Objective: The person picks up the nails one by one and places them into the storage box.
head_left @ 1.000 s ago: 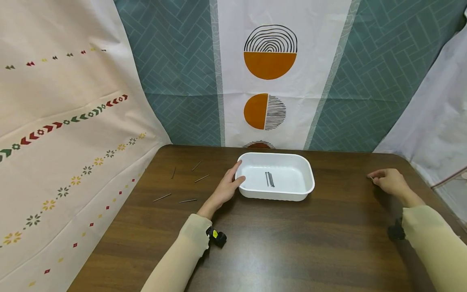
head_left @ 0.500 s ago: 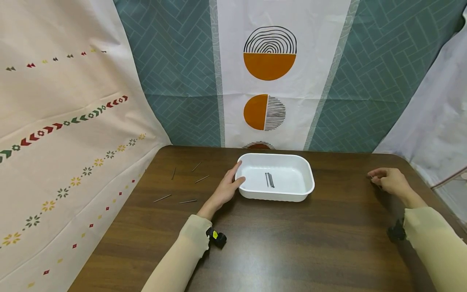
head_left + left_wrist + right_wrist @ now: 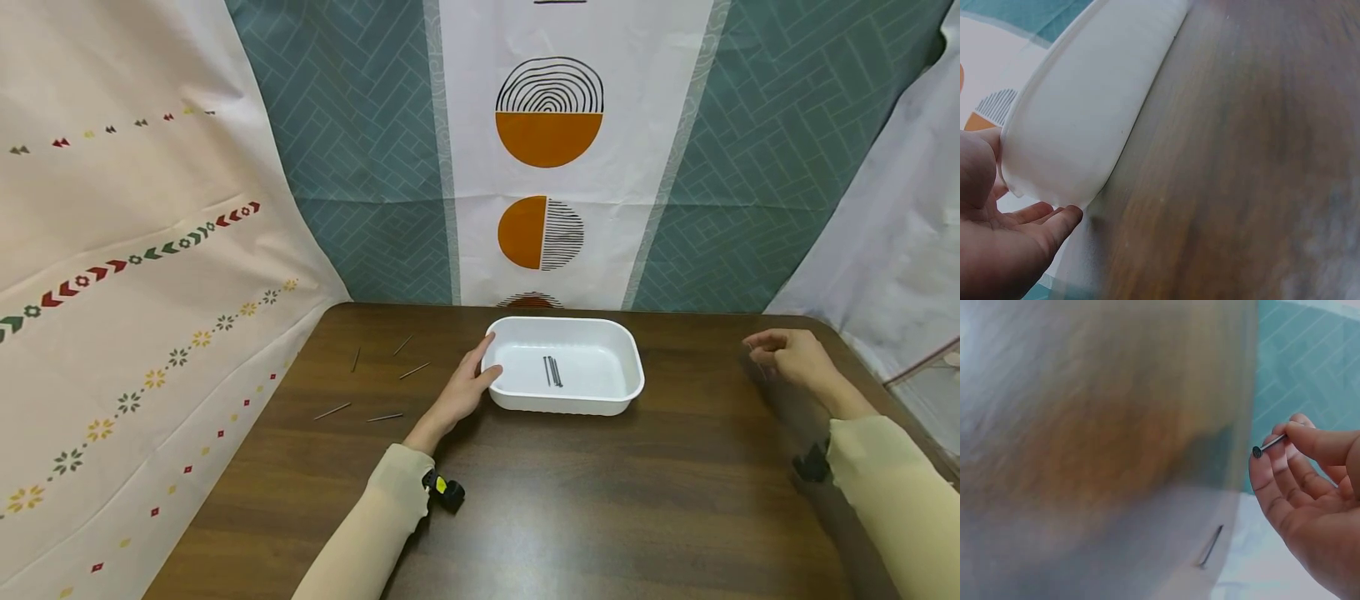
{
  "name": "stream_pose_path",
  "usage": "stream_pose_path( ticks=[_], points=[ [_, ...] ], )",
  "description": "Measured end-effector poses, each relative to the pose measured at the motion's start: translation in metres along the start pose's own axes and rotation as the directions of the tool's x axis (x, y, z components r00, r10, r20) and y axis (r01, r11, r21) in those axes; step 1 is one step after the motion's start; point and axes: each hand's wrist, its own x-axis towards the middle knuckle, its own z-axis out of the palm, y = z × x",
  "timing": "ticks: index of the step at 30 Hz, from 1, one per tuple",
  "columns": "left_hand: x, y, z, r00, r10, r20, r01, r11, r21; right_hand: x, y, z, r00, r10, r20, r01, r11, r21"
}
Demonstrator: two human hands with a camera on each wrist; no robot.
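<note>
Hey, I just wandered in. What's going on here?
A person's left hand is holding one end of a white tray on a brown table. Their right hand, off to the right of the tray, pinches a single nail between thumb and fingers. A few grouped nails lie inside the tray, and five loose nails are scattered on the table to its left.

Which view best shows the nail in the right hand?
The right wrist view: the nail shows close up, its head plain, pinched by the right hand. In the head view it's barely discernible; the left wrist view misses it.
</note>
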Motion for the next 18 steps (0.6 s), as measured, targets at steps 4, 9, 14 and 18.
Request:
stream_pose_path(
  ticks=[4,9,14,18],
  points=[
    [0.000,0.000,0.000,1.000,0.001,-0.003,-0.001,1.000,0.002,0.005,-0.015,-0.003,1.000,0.001,0.009,-0.001,0.999,0.040],
    [0.000,0.000,0.000,1.000,0.007,0.000,-0.007,1.000,0.000,0.010,-0.036,-0.008,0.999,-0.009,0.040,0.003,0.989,0.147],
    [-0.001,0.001,0.000,1.000,0.004,0.000,-0.004,1.000,0.000,0.014,-0.057,-0.009,0.997,-0.041,0.060,0.024,0.965,0.261],
    [-0.001,0.001,0.000,1.000,0.000,-0.001,0.000,1.000,0.000,0.014,-0.066,-0.006,0.997,-0.059,0.057,0.035,0.932,0.360]
  ],
)
